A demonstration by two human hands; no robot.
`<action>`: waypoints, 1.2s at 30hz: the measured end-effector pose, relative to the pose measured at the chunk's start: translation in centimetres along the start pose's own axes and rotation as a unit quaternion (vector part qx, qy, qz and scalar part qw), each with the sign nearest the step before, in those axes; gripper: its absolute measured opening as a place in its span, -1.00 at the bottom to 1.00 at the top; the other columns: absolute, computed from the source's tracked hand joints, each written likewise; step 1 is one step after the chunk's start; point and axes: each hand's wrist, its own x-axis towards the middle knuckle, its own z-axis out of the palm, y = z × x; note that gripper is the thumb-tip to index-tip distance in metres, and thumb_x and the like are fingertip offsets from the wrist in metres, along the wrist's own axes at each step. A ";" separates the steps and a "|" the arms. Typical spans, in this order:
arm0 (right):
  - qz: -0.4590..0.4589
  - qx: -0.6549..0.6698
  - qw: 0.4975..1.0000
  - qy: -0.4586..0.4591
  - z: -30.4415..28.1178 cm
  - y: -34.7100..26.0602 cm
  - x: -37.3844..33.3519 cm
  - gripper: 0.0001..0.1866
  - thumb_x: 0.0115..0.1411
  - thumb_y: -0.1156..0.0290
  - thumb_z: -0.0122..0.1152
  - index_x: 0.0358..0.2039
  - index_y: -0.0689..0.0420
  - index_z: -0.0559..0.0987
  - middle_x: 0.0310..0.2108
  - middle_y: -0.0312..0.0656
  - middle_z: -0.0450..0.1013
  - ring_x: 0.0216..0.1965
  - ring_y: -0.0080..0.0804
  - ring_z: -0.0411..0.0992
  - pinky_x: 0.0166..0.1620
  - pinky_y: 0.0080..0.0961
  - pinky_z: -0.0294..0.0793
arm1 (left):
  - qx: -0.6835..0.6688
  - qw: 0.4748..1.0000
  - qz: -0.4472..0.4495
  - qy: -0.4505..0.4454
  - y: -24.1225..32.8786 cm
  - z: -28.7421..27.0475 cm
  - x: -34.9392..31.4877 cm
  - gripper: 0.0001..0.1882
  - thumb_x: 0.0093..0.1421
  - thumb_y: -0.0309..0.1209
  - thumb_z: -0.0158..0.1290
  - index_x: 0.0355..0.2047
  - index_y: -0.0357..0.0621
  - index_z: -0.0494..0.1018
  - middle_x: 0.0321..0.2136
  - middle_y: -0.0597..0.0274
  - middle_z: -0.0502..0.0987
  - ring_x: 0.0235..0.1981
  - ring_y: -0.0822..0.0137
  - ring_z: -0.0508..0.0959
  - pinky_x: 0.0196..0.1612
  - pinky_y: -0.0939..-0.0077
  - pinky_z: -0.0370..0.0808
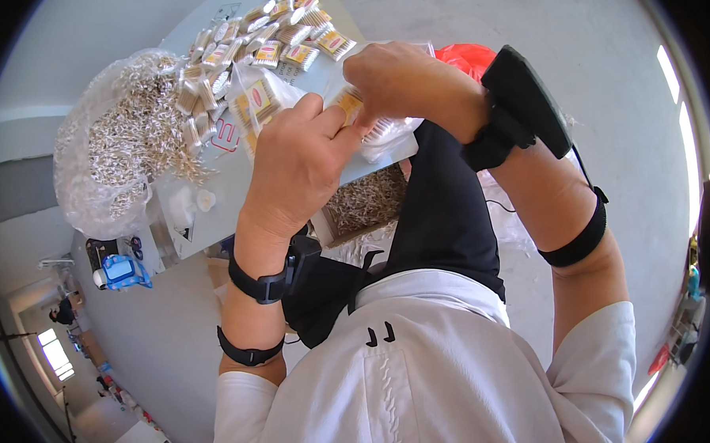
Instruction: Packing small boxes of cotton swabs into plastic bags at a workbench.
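A bare left hand (pixel 298 160) and bare right hand (pixel 393 77) meet, fingers bent, over the pale tabletop's (pixel 225 192) near edge, at a clear plastic bag (pixel 378 147). Fingertips are hidden, so how firmly either grips I cannot tell. A yellow-labelled cotton-swab pack (pixel 348 102) sits between them, just beyond the left thumb, nearer the right hand, its long axis unclear. More bundled white-tipped swab packs (pixel 267 53) heap toward the far edge.

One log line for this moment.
left hand: curled at clear plastic; right hand: curled at clear plastic; table: swab packs, bag of loose swabs
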 end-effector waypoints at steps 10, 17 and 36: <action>-0.028 0.001 0.998 0.061 1.6 0.4 -0.3 -0.56 -0.17 0.14 0.47 -0.43 0.25 0.59 -0.35 0.02 0.53 -0.17 -0.04 0.49 -0.13 -0.23 0.45 | -0.078 0.976 -0.075 0.191 -1.1 0.5 -1.1 -0.92 0.00 -0.51 0.16 -0.52 -0.21 0.47 -0.58 0.20 0.36 -0.45 0.22 0.42 -0.44 0.35 0.41; -0.002 -0.021 1.000 0.017 0.4 -1.0 0.2 -0.51 -0.16 0.12 0.48 -0.37 0.28 0.60 -0.32 0.03 0.53 -0.17 -0.03 0.49 -0.11 -0.23 0.45 | 0.011 0.874 -0.479 0.085 -6.2 1.3 -3.3 -0.60 0.14 -0.11 0.15 -0.37 -0.27 0.47 -0.47 0.02 0.56 -0.41 -0.04 0.56 -0.31 0.15 0.48; 0.008 -0.057 0.998 0.006 0.0 -0.9 -0.3 -0.54 -0.20 0.11 0.49 -0.38 0.21 0.64 -0.39 -0.06 0.57 -0.24 -0.10 0.55 -0.23 -0.23 0.51 | -0.046 0.904 -0.423 0.036 -19.3 0.0 -13.1 -0.78 0.15 -0.41 -0.04 -0.55 -0.33 0.37 -0.58 -0.19 0.44 -0.56 -0.09 0.45 -0.43 0.17 0.37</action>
